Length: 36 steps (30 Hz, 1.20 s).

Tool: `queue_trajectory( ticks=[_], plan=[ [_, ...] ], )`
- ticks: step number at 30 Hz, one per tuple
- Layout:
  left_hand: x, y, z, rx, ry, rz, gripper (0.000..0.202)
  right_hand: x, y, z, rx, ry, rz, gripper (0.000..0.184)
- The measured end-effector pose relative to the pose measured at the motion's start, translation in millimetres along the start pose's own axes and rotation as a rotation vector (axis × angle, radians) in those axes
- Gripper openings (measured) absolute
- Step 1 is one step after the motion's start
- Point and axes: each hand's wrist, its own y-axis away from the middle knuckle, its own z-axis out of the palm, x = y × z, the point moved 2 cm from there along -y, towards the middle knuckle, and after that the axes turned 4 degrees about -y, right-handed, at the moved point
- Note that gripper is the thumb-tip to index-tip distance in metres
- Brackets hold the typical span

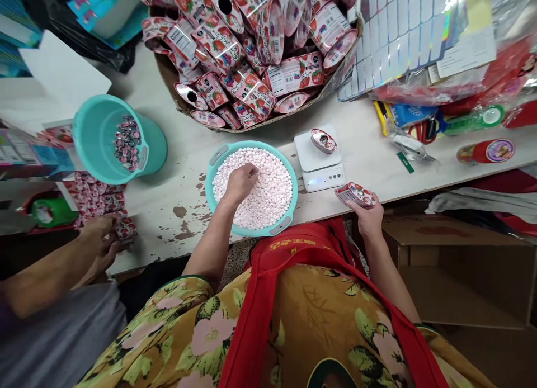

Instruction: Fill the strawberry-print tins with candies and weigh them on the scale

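Note:
My left hand (243,182) is over a turquoise basin (210,200) filled with small pale pink candies (268,200). Its fingers are curled together at the candies, and what they hold, if anything, is hidden. My right hand (370,213) grips a small strawberry-printed candy box (354,194) at the table's front edge. Between the hands stands a white digital scale (324,178) with its display lit. A second oval-ended candy box (324,140) rests on the scale's plate, with a dark opening in its top.
Behind the basin, a carton (180,100) is heaped with printed candy boxes. A turquoise bucket (155,147) holds small metallic-looking pieces. At left, a co-worker's hands (104,240) handle printed packs. Sticker sheets (394,36), a jar (486,151) and an open cardboard box (461,231) are at right.

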Motion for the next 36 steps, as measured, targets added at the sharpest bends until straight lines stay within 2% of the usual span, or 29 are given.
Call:
queue_trajectory(
  ticks=[3,6,8,10,13,16,19,21,23,24,25,27,30,32,34,36],
  plan=[
    [4.7,-5.9,-3.4,-0.031,0.261,-0.058,0.010,0.8,-1.8,-2.2,0.029,-0.023,0.012,0.063],
    [43.5,-23.1,8.4,-0.049,0.466,0.025,0.015,0.4,-4.6,-5.5,0.036,-0.028,0.018,0.061],
    [84.4,-40.6,26.8,-0.076,0.429,0.173,0.012,-1.0,-6.9,-7.5,0.041,-0.037,0.016,0.060],
    [125.4,-59.7,49.9,-0.089,0.300,0.343,0.006,-3.3,-9.8,-8.9,0.049,-0.048,0.011,0.061],
    [165.2,-83.9,79.9,-0.121,0.054,0.503,0.010,-7.3,-15.9,-10.5,0.066,-0.043,0.005,0.061],
    [172.9,-95.6,93.5,-0.171,-0.104,0.546,0.016,-10.7,-24.9,-11.1,0.068,-0.029,-0.007,0.062],
    [166.7,-95.9,97.2,-0.159,-0.266,0.622,0.016,-14.6,-36.8,-6.5,0.049,-0.004,-0.014,0.064],
    [160.9,-91.5,97.0,-0.130,-0.390,0.654,0.013,-18.8,-46.6,3.8,0.015,0.021,-0.037,0.065],
    [151.6,-82.8,87.9,-0.045,-0.446,0.623,0.016,-23.9,-59.0,22.8,-0.046,0.069,-0.098,0.064],
    [144.2,-76.2,77.8,0.022,-0.442,0.577,0.018,-26.2,-66.3,35.5,-0.083,0.109,-0.140,0.062],
    [134.0,-67.8,63.4,0.104,-0.425,0.513,0.020,-28.0,-74.1,50.1,-0.122,0.163,-0.187,0.060],
    [104.0,-45.2,23.5,0.285,-0.382,0.334,0.022,-29.4,-90.1,82.5,-0.185,0.311,-0.298,0.054],
    [37.6,-3.4,-47.6,0.528,-0.373,-0.005,0.025,-27.3,-108.3,128.3,-0.235,0.591,-0.446,0.047],
    [-15.2,20.5,-87.9,0.647,-0.442,-0.276,0.027,-27.8,-112.5,148.9,-0.239,0.743,-0.496,0.047],
    [-69.5,33.7,-114.3,0.676,-0.506,-0.534,0.029,-36.8,-109.2,160.9,-0.215,0.794,-0.578,0.052],
    [-121.4,34.7,-125.0,0.621,-0.517,-0.728,0.031,-58.0,-99.8,171.9,-0.187,0.738,-0.728,0.059]
  ],
)
